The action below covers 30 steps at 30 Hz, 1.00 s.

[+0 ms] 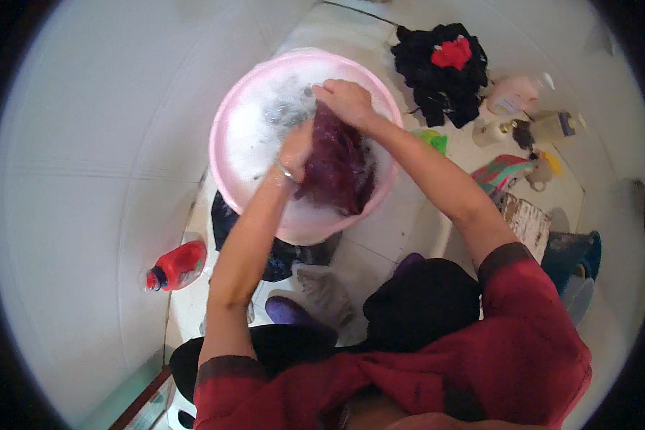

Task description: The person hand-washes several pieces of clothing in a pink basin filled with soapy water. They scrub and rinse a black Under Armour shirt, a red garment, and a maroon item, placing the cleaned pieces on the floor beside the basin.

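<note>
A round pink plastic basin on the tiled floor holds white suds and water. Over its right half hangs a wet maroon cloth, its lower part on the suds. My right hand grips the cloth's upper end near the basin's middle. Against the cloth's left edge is my left hand, a metal bangle on its wrist; its fingers are partly hidden, so I cannot tell whether they hold the cloth.
Black clothes with a red cloth on top lie at the upper right, beside several bottles. A red bottle lies by the left wall. Dark fabric lies under the basin's near edge. At the right are a worn wooden block and a teal container.
</note>
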Tool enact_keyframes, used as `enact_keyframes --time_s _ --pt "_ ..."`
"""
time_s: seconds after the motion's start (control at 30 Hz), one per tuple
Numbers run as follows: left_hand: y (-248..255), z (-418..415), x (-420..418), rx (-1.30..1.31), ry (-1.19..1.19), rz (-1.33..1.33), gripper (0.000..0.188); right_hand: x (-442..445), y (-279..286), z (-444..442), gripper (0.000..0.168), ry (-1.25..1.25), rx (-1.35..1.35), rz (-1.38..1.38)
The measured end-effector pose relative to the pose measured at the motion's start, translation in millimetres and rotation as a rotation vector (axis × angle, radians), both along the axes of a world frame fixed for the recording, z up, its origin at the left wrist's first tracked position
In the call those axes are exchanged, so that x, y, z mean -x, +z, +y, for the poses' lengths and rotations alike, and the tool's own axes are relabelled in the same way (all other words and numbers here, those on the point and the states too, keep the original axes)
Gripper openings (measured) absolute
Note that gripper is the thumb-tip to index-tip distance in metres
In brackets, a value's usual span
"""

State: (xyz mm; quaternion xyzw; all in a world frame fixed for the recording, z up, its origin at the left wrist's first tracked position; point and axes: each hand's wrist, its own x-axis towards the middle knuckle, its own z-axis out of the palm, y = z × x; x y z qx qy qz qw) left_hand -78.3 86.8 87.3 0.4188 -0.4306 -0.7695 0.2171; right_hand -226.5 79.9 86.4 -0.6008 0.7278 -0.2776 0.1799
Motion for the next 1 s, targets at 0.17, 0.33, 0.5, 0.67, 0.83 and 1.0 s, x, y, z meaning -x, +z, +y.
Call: enact_keyframes --time_s 0.17,0.33,0.5,0.67,0.83,1.0 --pt "-30.6 -28.2 -42.3 0.881 -0.237 -0.913 0.052 110.2 9.9 69.8 0.032 -0.283 0.292 -0.153" --pt "-14.2 -23.4 -5.2 0.924 0.029 -0.316 0.027 158.8 -44.8 162.6 0.036 -0.759 -0.288 -0.657" --pt "-3.4 -22.6 17.1 0.414 0.022 0.066 0.022 163.4 -62.5 174.7 0.033 -0.624 -0.285 -1.548" --pt "-34.6 -28.0 4.7 0.255 -0.054 -0.064 0.016 152.2 -68.2 168.3 0.033 -0.768 -0.193 -1.698" --pt "-29.2 -19.3 24.4 0.067 0.074 0.240 0.021 152.7 -83.1 171.3 0.035 -0.800 -0.118 -1.722" --pt "-25.3 -1.7 23.7 -0.187 0.271 0.414 0.026 62.9 -4.4 150.5 0.045 -0.518 -0.229 -1.645"
